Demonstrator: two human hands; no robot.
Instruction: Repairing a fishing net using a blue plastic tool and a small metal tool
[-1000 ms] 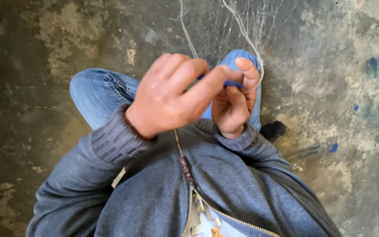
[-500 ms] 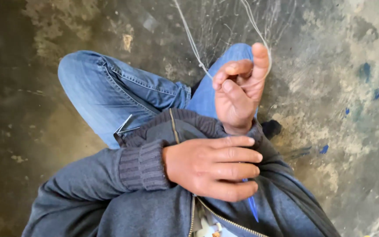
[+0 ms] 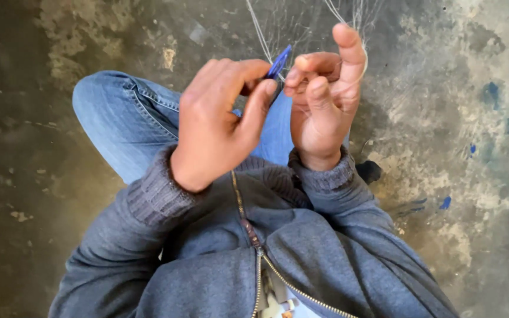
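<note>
While the stained concrete floor [image 3: 466, 194] fills most of the view, the person sits over it in a grey zip jacket [image 3: 301, 259] and blue jeans [image 3: 125, 129], one knee raised toward the left. Both hands are lifted above that knee and meet close together. The left hand [image 3: 216, 126] is curled, its thumb and forefinger pinched shut on a small blue tool [image 3: 279, 61], a flat pointed piece whose tip sticks up just beside the other hand's fingers. The right hand [image 3: 322, 103] is partly closed: the index finger stands straight up, the other fingers bend inward toward the tool, and thin pale strands [image 3: 258, 32] run up from about its fingers and out of the top of the view. Whether those fingers actually pinch a strand cannot be told. A fine mesh of the same thread shows faintly against the floor above the hands. Judging from this, the work on the strands looks mid-way, with no finished knot or end visible.
</note>
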